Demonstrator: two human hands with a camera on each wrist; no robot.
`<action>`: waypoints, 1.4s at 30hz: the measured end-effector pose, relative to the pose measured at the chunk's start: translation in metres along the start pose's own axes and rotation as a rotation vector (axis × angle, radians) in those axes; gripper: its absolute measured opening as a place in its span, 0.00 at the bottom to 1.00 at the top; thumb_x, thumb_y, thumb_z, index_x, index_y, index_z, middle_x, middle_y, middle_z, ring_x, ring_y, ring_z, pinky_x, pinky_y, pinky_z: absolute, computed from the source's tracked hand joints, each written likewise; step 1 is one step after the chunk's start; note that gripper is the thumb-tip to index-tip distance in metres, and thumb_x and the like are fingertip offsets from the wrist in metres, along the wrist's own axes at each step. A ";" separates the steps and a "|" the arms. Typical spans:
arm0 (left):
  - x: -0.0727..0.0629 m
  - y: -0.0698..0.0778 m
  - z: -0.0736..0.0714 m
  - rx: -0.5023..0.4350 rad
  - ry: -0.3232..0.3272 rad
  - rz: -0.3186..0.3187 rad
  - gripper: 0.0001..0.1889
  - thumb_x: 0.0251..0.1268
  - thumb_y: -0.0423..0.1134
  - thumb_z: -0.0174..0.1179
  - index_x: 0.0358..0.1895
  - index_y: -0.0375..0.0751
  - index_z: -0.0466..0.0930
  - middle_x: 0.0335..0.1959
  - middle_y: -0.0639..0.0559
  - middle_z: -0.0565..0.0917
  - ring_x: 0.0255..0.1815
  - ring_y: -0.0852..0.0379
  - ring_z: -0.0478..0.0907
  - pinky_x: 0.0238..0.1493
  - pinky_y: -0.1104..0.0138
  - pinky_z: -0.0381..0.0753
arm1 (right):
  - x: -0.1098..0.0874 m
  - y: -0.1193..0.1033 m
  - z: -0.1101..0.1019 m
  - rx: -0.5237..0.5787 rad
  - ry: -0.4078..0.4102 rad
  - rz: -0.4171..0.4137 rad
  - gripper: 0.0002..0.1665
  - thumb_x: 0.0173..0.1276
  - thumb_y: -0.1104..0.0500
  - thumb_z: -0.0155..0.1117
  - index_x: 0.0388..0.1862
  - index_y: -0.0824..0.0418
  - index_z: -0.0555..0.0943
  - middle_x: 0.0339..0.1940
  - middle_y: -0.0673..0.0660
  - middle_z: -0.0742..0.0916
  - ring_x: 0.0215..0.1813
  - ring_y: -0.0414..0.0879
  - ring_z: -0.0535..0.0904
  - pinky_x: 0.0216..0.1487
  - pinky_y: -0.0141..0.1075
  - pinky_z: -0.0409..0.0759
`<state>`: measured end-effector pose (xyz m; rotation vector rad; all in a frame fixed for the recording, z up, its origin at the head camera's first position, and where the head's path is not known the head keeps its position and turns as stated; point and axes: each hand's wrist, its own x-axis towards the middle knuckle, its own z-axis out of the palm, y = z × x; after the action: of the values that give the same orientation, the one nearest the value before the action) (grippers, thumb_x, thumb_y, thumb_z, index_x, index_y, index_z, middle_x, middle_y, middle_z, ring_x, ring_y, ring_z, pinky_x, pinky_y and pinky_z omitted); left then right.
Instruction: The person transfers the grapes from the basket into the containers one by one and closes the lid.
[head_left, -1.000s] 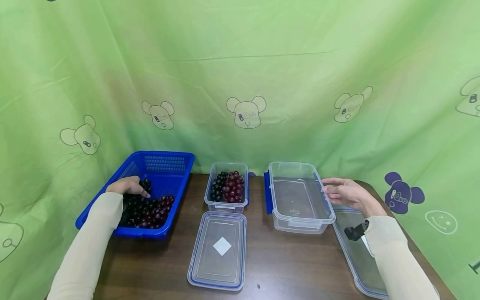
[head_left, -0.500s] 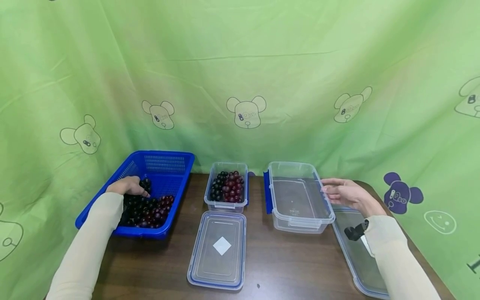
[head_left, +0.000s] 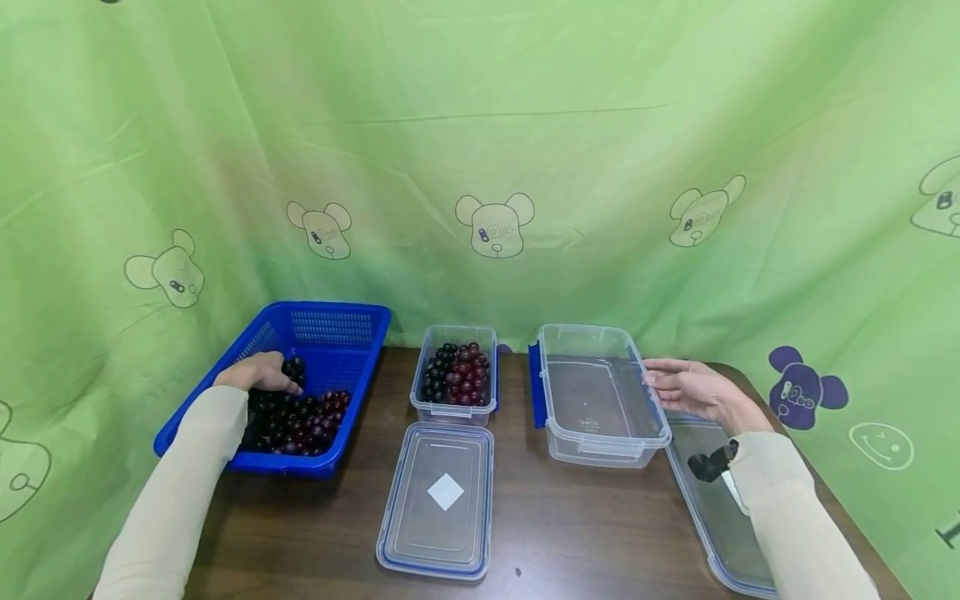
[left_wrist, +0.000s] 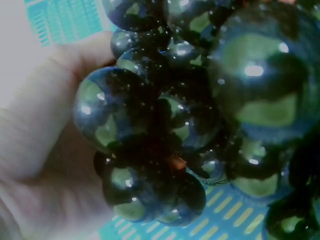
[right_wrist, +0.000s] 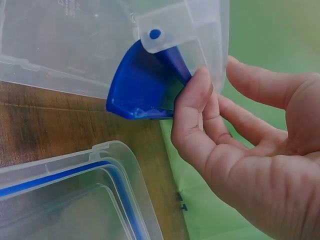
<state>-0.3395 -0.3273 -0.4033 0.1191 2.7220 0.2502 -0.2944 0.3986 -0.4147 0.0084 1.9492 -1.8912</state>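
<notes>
Two clear boxes, two lids, one basket I count, left hand gripping dark grapes, right hand loosely spread against the larger box, brown table, green curtain.

Head view: from above, facing forward-down. Wrist views: close-range; left shares glossy black round grapes, right clear rectangular plastic container, with head.

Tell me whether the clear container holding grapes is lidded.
No, the clear container stands open around its grapes, and a lid lies in front of it.
</notes>
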 end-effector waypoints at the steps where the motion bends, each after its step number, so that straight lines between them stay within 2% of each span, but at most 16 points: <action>1: 0.001 0.000 0.000 -0.003 0.002 0.008 0.48 0.72 0.53 0.66 0.74 0.12 0.55 0.74 0.14 0.61 0.74 0.20 0.65 0.68 0.37 0.76 | 0.000 0.000 0.000 0.007 -0.005 -0.002 0.18 0.79 0.70 0.57 0.63 0.56 0.75 0.41 0.48 0.92 0.42 0.39 0.88 0.47 0.33 0.88; 5: 0.002 -0.001 0.002 -0.023 0.016 0.027 0.45 0.72 0.51 0.67 0.72 0.13 0.59 0.73 0.14 0.64 0.71 0.22 0.69 0.66 0.38 0.78 | -0.001 0.001 -0.001 0.020 -0.012 -0.005 0.17 0.79 0.70 0.57 0.59 0.53 0.77 0.40 0.48 0.92 0.41 0.39 0.88 0.47 0.34 0.88; 8: 0.003 -0.001 0.002 -0.031 0.033 0.039 0.38 0.70 0.49 0.68 0.65 0.16 0.68 0.67 0.18 0.73 0.58 0.32 0.78 0.55 0.46 0.82 | -0.001 0.002 -0.001 0.028 -0.015 -0.008 0.17 0.79 0.70 0.56 0.58 0.52 0.77 0.41 0.48 0.92 0.42 0.40 0.89 0.47 0.34 0.88; 11: 0.004 -0.002 0.002 -0.034 0.047 0.064 0.30 0.68 0.48 0.70 0.56 0.22 0.74 0.58 0.23 0.79 0.46 0.42 0.76 0.44 0.54 0.77 | 0.000 0.003 -0.001 0.039 -0.014 -0.008 0.16 0.80 0.70 0.56 0.57 0.51 0.79 0.41 0.48 0.92 0.42 0.40 0.88 0.47 0.33 0.88; 13: 0.003 -0.003 0.002 -0.052 0.054 0.074 0.28 0.68 0.47 0.71 0.54 0.24 0.74 0.57 0.25 0.79 0.43 0.44 0.75 0.42 0.56 0.75 | 0.000 0.003 -0.001 0.052 -0.018 -0.009 0.17 0.80 0.70 0.55 0.55 0.50 0.81 0.41 0.48 0.92 0.42 0.39 0.88 0.47 0.33 0.88; 18: 0.003 -0.008 0.004 -0.110 0.088 0.095 0.31 0.69 0.45 0.69 0.59 0.19 0.70 0.56 0.21 0.77 0.42 0.44 0.75 0.40 0.57 0.76 | 0.000 0.004 0.000 0.069 -0.023 -0.014 0.17 0.80 0.70 0.55 0.53 0.49 0.82 0.42 0.48 0.93 0.43 0.39 0.89 0.47 0.33 0.88; 20: 0.004 -0.009 0.004 -0.137 0.123 0.108 0.34 0.69 0.45 0.68 0.62 0.16 0.70 0.59 0.18 0.77 0.41 0.44 0.77 0.40 0.58 0.76 | 0.000 0.004 0.000 0.062 -0.019 -0.015 0.17 0.80 0.70 0.55 0.54 0.50 0.81 0.42 0.48 0.93 0.43 0.40 0.89 0.48 0.34 0.88; 22: 0.004 -0.009 0.003 -0.176 0.170 0.119 0.38 0.69 0.46 0.68 0.66 0.14 0.68 0.65 0.15 0.74 0.35 0.47 0.76 0.39 0.59 0.76 | 0.000 0.004 0.001 0.053 -0.017 -0.017 0.17 0.80 0.70 0.55 0.57 0.52 0.80 0.42 0.48 0.93 0.44 0.40 0.89 0.48 0.34 0.88; 24: 0.005 -0.008 0.001 -0.208 0.216 0.122 0.41 0.68 0.47 0.68 0.69 0.13 0.67 0.69 0.14 0.70 0.38 0.43 0.80 0.42 0.57 0.79 | 0.000 0.004 0.001 0.049 -0.012 -0.016 0.16 0.80 0.70 0.55 0.57 0.52 0.79 0.42 0.49 0.93 0.44 0.40 0.89 0.49 0.34 0.88; 27: 0.004 -0.006 -0.002 -0.249 0.274 0.121 0.44 0.67 0.48 0.69 0.72 0.14 0.64 0.74 0.15 0.64 0.53 0.29 0.81 0.52 0.48 0.83 | 0.000 0.004 0.000 0.042 -0.002 -0.013 0.16 0.80 0.69 0.56 0.56 0.51 0.80 0.42 0.48 0.93 0.43 0.40 0.89 0.48 0.34 0.88; 29: 0.003 -0.005 -0.004 -0.272 0.296 0.109 0.46 0.66 0.49 0.71 0.74 0.16 0.62 0.76 0.15 0.60 0.70 0.22 0.70 0.62 0.40 0.80 | 0.000 0.003 -0.001 0.043 -0.001 -0.014 0.16 0.80 0.69 0.57 0.54 0.49 0.81 0.41 0.48 0.92 0.43 0.39 0.89 0.48 0.33 0.88; 30: 0.003 -0.006 -0.004 -0.282 0.302 0.106 0.47 0.65 0.50 0.71 0.74 0.17 0.62 0.77 0.15 0.59 0.74 0.20 0.65 0.66 0.37 0.77 | 0.000 0.002 -0.001 0.043 0.001 -0.015 0.16 0.80 0.69 0.57 0.54 0.49 0.81 0.41 0.48 0.92 0.42 0.39 0.88 0.47 0.33 0.88; 37: 0.000 -0.008 -0.005 -0.379 0.327 0.103 0.50 0.65 0.54 0.71 0.78 0.21 0.59 0.80 0.17 0.53 0.79 0.21 0.57 0.72 0.34 0.71 | -0.001 0.002 0.000 0.053 -0.019 -0.023 0.16 0.80 0.69 0.55 0.52 0.49 0.82 0.41 0.48 0.92 0.42 0.39 0.88 0.47 0.33 0.88; 39: -0.001 -0.007 -0.007 -0.413 0.352 0.103 0.52 0.66 0.56 0.71 0.79 0.22 0.57 0.81 0.19 0.55 0.77 0.23 0.61 0.71 0.35 0.73 | -0.001 0.002 0.000 0.057 -0.019 -0.019 0.16 0.80 0.69 0.56 0.52 0.49 0.82 0.41 0.48 0.92 0.42 0.40 0.88 0.47 0.33 0.88; 41: -0.001 -0.006 -0.009 -0.462 0.386 0.104 0.53 0.66 0.57 0.70 0.80 0.23 0.56 0.81 0.21 0.56 0.66 0.25 0.74 0.66 0.39 0.77 | -0.001 0.003 0.000 0.057 -0.020 -0.017 0.16 0.80 0.69 0.55 0.53 0.49 0.82 0.41 0.48 0.92 0.42 0.39 0.88 0.47 0.33 0.88; 42: -0.002 -0.004 -0.010 -0.484 0.406 0.105 0.54 0.66 0.58 0.71 0.80 0.23 0.55 0.81 0.22 0.57 0.62 0.28 0.76 0.65 0.41 0.78 | -0.001 0.004 0.000 0.056 -0.016 -0.016 0.17 0.80 0.70 0.55 0.52 0.49 0.82 0.40 0.48 0.92 0.42 0.39 0.88 0.47 0.33 0.88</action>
<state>-0.3423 -0.3334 -0.3944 0.0779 2.9543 1.0525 -0.2925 0.3991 -0.4178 -0.0065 1.8907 -1.9498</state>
